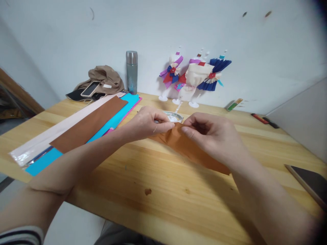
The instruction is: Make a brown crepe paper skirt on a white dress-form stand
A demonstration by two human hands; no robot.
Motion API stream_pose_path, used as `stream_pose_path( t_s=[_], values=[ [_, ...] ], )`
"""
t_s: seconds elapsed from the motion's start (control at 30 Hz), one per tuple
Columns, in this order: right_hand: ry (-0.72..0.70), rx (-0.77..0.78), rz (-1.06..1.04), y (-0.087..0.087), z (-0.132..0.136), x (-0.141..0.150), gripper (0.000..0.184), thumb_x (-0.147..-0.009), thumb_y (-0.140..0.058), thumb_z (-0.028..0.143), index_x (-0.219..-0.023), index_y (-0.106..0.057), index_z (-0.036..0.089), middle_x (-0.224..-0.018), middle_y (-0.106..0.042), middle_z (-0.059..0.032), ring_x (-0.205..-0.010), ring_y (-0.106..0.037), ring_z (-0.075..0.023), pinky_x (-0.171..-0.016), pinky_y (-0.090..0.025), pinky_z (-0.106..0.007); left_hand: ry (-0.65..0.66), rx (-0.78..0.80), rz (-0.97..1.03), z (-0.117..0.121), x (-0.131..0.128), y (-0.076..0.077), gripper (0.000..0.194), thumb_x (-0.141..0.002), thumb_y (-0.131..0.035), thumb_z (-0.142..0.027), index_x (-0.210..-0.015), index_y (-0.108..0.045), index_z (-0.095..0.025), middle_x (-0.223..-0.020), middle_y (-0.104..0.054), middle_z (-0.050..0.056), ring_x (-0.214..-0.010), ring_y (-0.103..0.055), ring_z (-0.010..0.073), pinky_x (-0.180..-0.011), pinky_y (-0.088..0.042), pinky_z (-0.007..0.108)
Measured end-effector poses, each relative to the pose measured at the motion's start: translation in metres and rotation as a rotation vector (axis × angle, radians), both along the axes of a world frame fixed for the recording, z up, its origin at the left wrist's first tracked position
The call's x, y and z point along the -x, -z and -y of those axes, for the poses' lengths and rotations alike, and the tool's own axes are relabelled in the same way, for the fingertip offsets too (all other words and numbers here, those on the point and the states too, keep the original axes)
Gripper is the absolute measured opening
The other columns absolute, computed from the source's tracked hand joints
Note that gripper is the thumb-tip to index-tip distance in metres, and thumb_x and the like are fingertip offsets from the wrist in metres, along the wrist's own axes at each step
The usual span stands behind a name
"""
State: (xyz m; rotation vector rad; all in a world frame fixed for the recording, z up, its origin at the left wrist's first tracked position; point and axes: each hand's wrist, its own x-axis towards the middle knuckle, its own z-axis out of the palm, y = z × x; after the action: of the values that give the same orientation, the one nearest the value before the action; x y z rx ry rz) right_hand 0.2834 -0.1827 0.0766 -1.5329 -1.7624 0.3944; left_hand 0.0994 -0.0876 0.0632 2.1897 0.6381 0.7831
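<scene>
A strip of brown paper [190, 149] lies on the wooden table [163, 190], running from the table's middle toward the right. My left hand [146, 122] pinches its far end between thumb and fingers. My right hand [214, 134] pinches the same end from the other side, fingers curled over the paper. Both hands meet just in front of a small roll of tape [173, 116], which is partly hidden behind them.
Long sheets of pink, brown and blue paper [84, 127] lie at the left. At the back stand a metal flask [131, 72], a beige cloth with a phone [102, 83], and paper dolls [194, 76]. Pens [264, 120] and a dark tablet [310, 182] sit at the right.
</scene>
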Motion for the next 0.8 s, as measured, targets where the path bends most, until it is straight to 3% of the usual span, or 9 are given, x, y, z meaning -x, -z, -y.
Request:
stream_pose_path(
  t_s=[0.13, 0.37, 0.57, 0.8],
  values=[
    [-0.075, -0.004, -0.057, 0.0005, 0.0, -0.0011, 0.021, -0.082, -0.06, 0.04, -0.068, -0.06, 0.025, -0.062, -0.058, -0.002, -0.059, -0.049, -0.0175, -0.056, -0.035, -0.034, -0.008, -0.038, 0.005, -0.0001, -0.0003, 0.0001, 0.023, -0.08, -0.064, -0.027, -0.06, -0.062, -0.016, -0.056, -0.053, -0.003, -0.058, -0.048, 0.01, -0.053, -0.033, 0.023],
    [-0.035, -0.008, -0.116, 0.0018, -0.0023, 0.0005, 0.018, -0.079, -0.063, 0.036, -0.065, -0.059, 0.024, -0.061, -0.057, -0.0011, -0.059, -0.05, -0.0166, -0.056, -0.037, -0.033, -0.011, -0.056, 0.002, 0.0011, -0.0003, 0.0, 0.024, -0.082, -0.063, -0.028, -0.06, -0.061, -0.017, -0.057, -0.052, -0.003, -0.059, -0.048, 0.0107, -0.053, -0.033, 0.024],
    [-0.086, 0.002, -0.187, 0.004, -0.0037, 0.0008, 0.02, -0.077, -0.064, 0.039, -0.066, -0.06, 0.022, -0.061, -0.057, 0.0009, -0.058, -0.05, -0.0149, -0.057, -0.04, -0.031, -0.004, -0.079, 0.006, 0.0017, -0.0005, 0.0013, 0.025, -0.082, -0.064, -0.03, -0.061, -0.061, -0.017, -0.058, -0.054, -0.002, -0.06, -0.048, 0.011, -0.054, -0.034, 0.024],
    [-0.006, 0.012, -0.24, 0.0043, -0.0036, 0.0008, 0.022, -0.076, -0.072, 0.04, -0.067, -0.059, 0.025, -0.065, -0.063, -0.0013, -0.059, -0.055, -0.0165, -0.056, -0.044, -0.032, -0.002, -0.11, 0.019, 0.0034, -0.0005, 0.0012, 0.026, -0.082, -0.064, -0.028, -0.059, -0.059, -0.017, -0.059, -0.055, -0.002, -0.061, -0.05, 0.0112, -0.054, -0.035, 0.024]
  ],
)
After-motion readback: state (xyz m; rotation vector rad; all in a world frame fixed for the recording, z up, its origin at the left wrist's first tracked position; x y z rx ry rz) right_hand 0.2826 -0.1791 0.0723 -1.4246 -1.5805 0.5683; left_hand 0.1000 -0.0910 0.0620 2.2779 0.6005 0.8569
